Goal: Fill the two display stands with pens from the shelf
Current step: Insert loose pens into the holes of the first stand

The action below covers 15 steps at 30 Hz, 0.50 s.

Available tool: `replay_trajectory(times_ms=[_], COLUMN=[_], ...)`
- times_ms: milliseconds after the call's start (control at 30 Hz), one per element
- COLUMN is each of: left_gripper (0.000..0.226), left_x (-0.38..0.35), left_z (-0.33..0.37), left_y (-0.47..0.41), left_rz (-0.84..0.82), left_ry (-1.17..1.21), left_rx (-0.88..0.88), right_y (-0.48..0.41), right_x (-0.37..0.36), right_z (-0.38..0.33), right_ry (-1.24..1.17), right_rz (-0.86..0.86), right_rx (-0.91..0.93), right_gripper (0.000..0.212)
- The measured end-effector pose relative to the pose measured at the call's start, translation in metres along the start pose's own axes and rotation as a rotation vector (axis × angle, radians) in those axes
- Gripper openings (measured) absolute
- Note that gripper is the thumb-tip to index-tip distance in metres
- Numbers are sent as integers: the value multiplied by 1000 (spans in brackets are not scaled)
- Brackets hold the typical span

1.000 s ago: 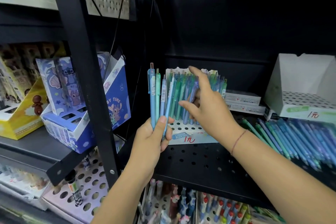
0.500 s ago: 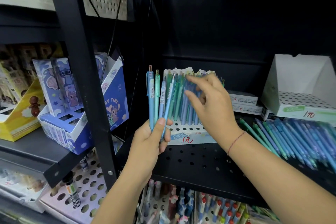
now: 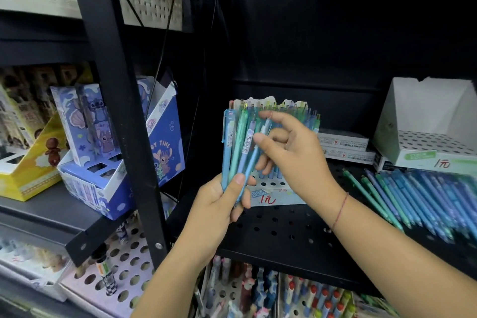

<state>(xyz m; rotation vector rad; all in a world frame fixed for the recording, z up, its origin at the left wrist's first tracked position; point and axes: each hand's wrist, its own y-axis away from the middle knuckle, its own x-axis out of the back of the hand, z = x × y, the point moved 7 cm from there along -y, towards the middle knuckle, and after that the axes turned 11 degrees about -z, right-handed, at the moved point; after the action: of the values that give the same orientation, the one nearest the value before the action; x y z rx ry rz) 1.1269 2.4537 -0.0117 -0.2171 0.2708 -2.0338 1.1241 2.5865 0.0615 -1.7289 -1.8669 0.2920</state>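
Observation:
My left hand (image 3: 219, 204) grips a small bunch of blue and green pens (image 3: 236, 147) upright in front of the left display stand (image 3: 273, 197). That stand is white with a "1元" label and is packed with blue and green pens. My right hand (image 3: 294, 155) pinches the top of one pale blue pen (image 3: 265, 127) in the bunch between thumb and forefinger. The second display stand (image 3: 423, 137), white with a dotted hole plate, holds no pens at the right. Loose blue and green pens (image 3: 423, 199) lie on the black perforated shelf (image 3: 278, 230) in front of it.
A black shelf upright (image 3: 116, 100) stands left of my hands. Blue cartoon boxes (image 3: 103, 162) and a yellow box (image 3: 28, 178) sit on the left shelf. Flat white boxes (image 3: 346, 147) lie between the two stands. Lower trays (image 3: 258, 292) hold more pens.
My right hand has drawn back from the pens in the left stand to the bunch in my left hand and now pinches one pen there. The left hand has stayed nearly still.

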Motion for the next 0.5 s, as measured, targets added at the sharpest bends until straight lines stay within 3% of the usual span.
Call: replay_trajectory(times_ms=[133, 267, 500], left_gripper=[34, 30, 28], left_x=[2, 10, 13], left_z=[1, 4, 1], left_y=[1, 4, 3], left_rz=[54, 175, 213], left_ry=[44, 107, 92], left_rx=[-10, -48, -25], right_y=[1, 10, 5], right_x=[11, 35, 15], right_z=[-11, -25, -17], right_ry=[-77, 81, 441], right_rz=[110, 333, 202], right_rx=[101, 244, 216], right_gripper=[45, 41, 46])
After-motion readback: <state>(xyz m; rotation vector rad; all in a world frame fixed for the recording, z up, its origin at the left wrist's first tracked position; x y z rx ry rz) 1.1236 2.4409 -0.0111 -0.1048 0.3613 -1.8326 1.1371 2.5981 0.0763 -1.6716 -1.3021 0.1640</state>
